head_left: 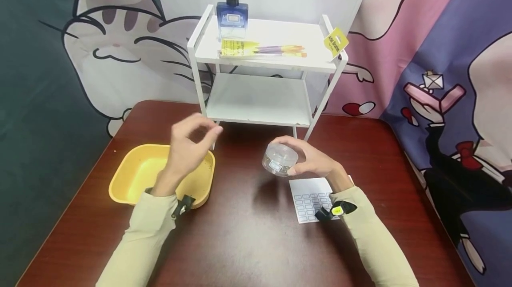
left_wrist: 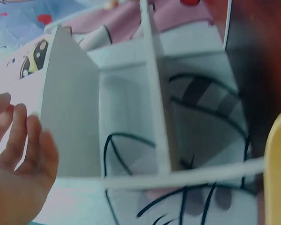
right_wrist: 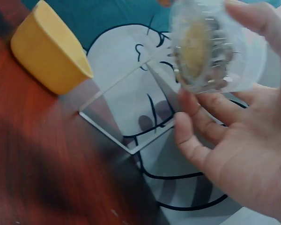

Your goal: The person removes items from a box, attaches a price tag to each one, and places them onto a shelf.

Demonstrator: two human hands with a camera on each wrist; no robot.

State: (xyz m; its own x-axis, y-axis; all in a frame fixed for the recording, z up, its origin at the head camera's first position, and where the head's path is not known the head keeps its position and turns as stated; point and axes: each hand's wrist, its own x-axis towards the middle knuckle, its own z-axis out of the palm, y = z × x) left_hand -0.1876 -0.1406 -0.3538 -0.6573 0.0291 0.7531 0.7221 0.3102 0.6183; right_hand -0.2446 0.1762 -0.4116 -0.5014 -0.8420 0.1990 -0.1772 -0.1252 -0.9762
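My right hand (head_left: 314, 159) grips a small round clear plastic jar (head_left: 275, 165) by its side, slightly tilted above the table. A small label is on the jar's side. In the right wrist view the jar (right_wrist: 214, 56) shows small metallic pieces inside, too blurred to name, and a yellowish disc at its base. My left hand (head_left: 185, 150) is raised over the right part of a yellow plastic basin (head_left: 138, 156), its thumb and fingers loosely bent. Nothing shows between the fingers of the left hand (left_wrist: 21, 171) in the left wrist view.
A white two-tier rack (head_left: 260, 98) stands at the back. Its top holds a blue bottle (head_left: 233, 18), a packet of brushes (head_left: 262, 50) and a yellow tag (head_left: 336, 41). A sheet of blue-bordered labels (head_left: 310, 200) lies under my right wrist on the brown table (head_left: 236, 233).
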